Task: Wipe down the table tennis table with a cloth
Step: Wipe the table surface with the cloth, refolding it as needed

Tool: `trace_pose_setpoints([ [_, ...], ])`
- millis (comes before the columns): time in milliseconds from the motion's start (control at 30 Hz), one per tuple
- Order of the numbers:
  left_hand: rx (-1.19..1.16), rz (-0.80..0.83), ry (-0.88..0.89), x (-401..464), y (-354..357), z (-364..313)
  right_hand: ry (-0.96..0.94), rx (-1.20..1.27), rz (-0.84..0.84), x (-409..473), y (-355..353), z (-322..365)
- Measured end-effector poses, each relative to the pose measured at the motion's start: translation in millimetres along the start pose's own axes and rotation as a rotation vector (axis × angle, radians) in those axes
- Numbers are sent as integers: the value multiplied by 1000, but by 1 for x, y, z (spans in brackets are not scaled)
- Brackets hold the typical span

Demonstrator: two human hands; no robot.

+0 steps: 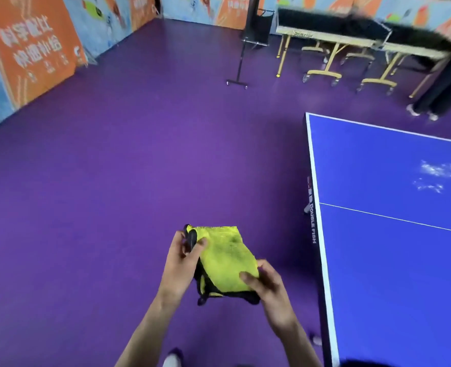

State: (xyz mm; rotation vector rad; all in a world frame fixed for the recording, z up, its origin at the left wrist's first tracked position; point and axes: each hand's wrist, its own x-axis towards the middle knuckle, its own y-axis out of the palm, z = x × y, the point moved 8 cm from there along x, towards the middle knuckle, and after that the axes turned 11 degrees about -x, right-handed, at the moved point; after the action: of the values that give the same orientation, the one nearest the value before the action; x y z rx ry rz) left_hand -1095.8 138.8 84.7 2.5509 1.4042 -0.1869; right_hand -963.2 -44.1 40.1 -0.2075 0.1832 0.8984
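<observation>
A folded yellow cloth [225, 258] with a black edge is held in front of me over the purple floor, left of the table. My left hand [183, 263] grips its left side, thumb and fingers pinching the black edge near the top corner. My right hand [268, 282] holds the lower right corner, thumb on top. The blue table tennis table [394, 234] fills the right side, its end edge facing me. A whitish smear [441, 173] shows on its far half, near the right frame border.
Purple floor [139, 168] spreads left and ahead. A second, folded table on yellow wheeled legs [351, 49] stands at the back right. A black stand on wheels [241, 62] is near it. A person's legs and shoes [431, 102] are beyond the table's far corner. Orange banners [28, 49] line the left wall.
</observation>
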Motion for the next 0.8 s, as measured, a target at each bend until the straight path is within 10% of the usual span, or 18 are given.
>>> trace_pose_setpoints([
  [267, -158, 263, -448, 118, 50, 30, -73, -282, -428, 85, -69, 46],
  [500, 251, 612, -569, 231, 147, 33, -48, -277, -476, 179, -142, 56],
  [800, 561, 891, 252, 361, 314, -80, 53, -316, -479, 314, -246, 78],
])
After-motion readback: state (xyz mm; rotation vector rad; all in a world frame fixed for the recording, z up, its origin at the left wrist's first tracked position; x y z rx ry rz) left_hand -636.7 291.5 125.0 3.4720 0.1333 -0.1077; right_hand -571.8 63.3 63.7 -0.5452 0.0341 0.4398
